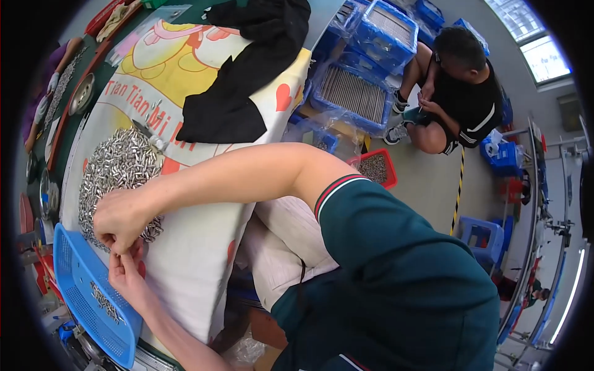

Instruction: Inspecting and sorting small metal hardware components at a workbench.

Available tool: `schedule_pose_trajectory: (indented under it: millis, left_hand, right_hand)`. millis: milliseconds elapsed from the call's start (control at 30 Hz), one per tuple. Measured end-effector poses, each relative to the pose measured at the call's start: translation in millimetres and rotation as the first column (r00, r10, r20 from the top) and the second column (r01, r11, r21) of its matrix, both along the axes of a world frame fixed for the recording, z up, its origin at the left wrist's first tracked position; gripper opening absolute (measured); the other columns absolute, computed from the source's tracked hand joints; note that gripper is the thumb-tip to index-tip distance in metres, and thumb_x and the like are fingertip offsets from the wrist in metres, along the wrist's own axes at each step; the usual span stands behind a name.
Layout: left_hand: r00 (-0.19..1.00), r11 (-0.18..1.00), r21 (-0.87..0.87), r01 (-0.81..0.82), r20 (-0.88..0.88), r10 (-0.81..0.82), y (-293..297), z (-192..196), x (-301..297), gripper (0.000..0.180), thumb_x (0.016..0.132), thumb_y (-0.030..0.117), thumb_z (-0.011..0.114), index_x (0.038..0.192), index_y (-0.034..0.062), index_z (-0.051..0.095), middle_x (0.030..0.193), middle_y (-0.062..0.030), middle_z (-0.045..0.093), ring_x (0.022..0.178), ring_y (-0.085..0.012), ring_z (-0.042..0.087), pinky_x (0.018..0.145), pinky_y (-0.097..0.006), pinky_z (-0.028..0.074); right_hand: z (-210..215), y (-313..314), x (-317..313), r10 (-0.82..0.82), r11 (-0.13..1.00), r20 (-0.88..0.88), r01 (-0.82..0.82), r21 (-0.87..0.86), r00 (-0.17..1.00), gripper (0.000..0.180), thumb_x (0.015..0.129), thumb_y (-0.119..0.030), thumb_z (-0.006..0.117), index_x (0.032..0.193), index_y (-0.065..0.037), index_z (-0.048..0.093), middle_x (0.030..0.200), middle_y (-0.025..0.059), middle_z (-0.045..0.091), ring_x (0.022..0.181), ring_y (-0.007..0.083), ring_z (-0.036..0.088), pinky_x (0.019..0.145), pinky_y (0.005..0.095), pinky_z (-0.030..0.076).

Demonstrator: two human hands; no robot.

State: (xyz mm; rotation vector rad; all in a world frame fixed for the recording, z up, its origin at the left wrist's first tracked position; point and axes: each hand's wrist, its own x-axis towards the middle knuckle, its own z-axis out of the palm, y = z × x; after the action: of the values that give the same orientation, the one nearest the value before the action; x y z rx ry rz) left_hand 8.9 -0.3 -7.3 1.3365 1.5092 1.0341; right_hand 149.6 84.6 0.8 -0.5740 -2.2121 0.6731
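Note:
A heap of small silvery metal pins (117,164) lies on the white cloth with printed pictures (192,247). My right hand (122,213) is over the heap's near edge, its fingers bent and pinched together. Just below it, my left hand (127,272) reaches up with its fingertips meeting those of the right. Whatever is between the fingers is hidden or too small to make out. Beside my left hand stands a blue plastic basket (68,260), with a smaller batch of metal pins (106,303) in it.
A black garment (229,105) lies on the cloth's far part. Blue crates of rods (352,93) are stacked beyond the table, near a red tray of small parts (374,170). A seated person (458,86) works at right; another person's arm (46,93) shows far left. A blue stool (482,238) stands right.

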Motion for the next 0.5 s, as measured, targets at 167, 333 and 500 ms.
schedule_pose_trajectory:
  millis: [167, 333, 500]
  left_hand:
    - [0.998, 0.996, 0.068, 0.048, 0.029, -0.050, 6.0, -11.3, -15.8, 0.021, 0.090, 0.018, 0.052, 0.101, 0.0020, 0.060, 0.086, -0.0017, 0.065, 0.071, -0.0021, 0.057, 0.050, -0.013, 0.031]
    - [0.989, 0.996, 0.075, 0.048, -0.146, -0.036, 2.6, -5.0, -14.2, 0.018, 0.090, 0.015, 0.051, 0.094, 0.0004, 0.061, 0.074, -0.0012, 0.062, 0.055, -0.0012, 0.046, 0.044, -0.014, 0.029]
    - [0.946, 0.969, 0.231, 0.092, -0.323, -0.013, 0.5, -8.8, -16.0, 0.015, 0.090, 0.011, 0.050, 0.089, 0.0002, 0.059, 0.065, 0.0012, 0.056, 0.050, -0.0015, 0.040, 0.042, -0.016, 0.027]
  right_hand:
    - [-5.3, 2.4, -9.5, 0.035, 0.997, 0.033, -0.037, 0.074, 0.999, 0.019, 0.065, -0.026, 0.059, 0.072, -0.010, 0.068, 0.066, 0.0082, 0.064, 0.066, 0.0251, 0.062, 0.059, 0.0375, 0.047]
    - [4.1, -2.4, -0.3, 0.062, 0.992, 0.089, -0.072, 0.107, 0.994, 0.018, 0.066, -0.025, 0.060, 0.072, -0.010, 0.068, 0.065, 0.0090, 0.063, 0.066, 0.0262, 0.062, 0.060, 0.0381, 0.047]
    - [8.3, -8.1, 1.7, 0.072, 0.979, 0.059, -0.082, 0.185, 0.996, 0.018, 0.064, -0.024, 0.061, 0.068, -0.007, 0.067, 0.062, 0.0123, 0.062, 0.064, 0.0286, 0.061, 0.058, 0.0391, 0.047]
